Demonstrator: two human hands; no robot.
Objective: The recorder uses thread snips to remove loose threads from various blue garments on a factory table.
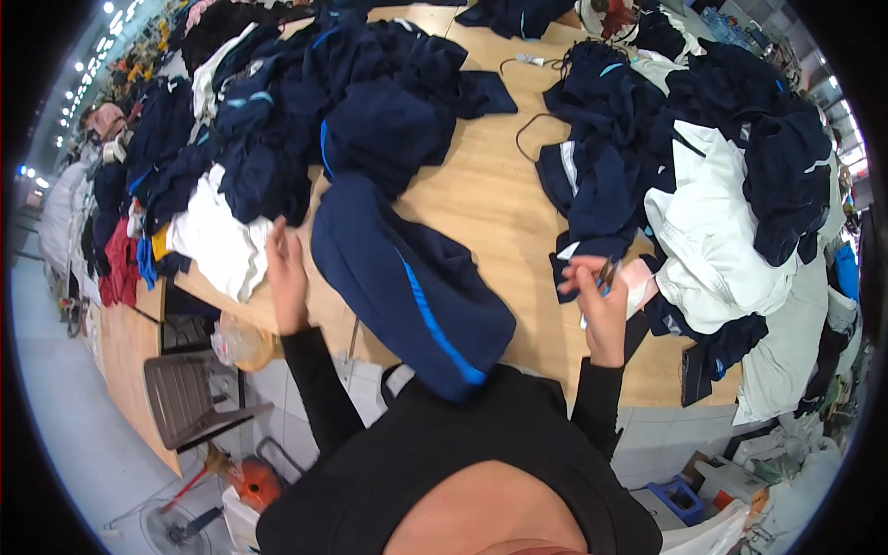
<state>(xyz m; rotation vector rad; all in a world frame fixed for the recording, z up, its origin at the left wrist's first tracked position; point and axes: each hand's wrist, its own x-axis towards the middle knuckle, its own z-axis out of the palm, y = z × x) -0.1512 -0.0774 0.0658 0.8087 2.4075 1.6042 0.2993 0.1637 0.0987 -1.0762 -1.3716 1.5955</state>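
Black shirt [472,425] nearest. Left hand [290,287]: fingers spread, empty. Right hand [606,319]: fingers curled around small snips [607,275]. Between both hands' fingers, navy garment [388,259]: probably soft, limp, light; better grip near striped end. Beyond fingers, dark clothes [388,129].

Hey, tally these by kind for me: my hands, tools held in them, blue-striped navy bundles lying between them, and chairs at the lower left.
Hands: 2 (left hand, right hand)
Held small tool: 1
Navy bundle: 1
Chair: 1
Total: 5
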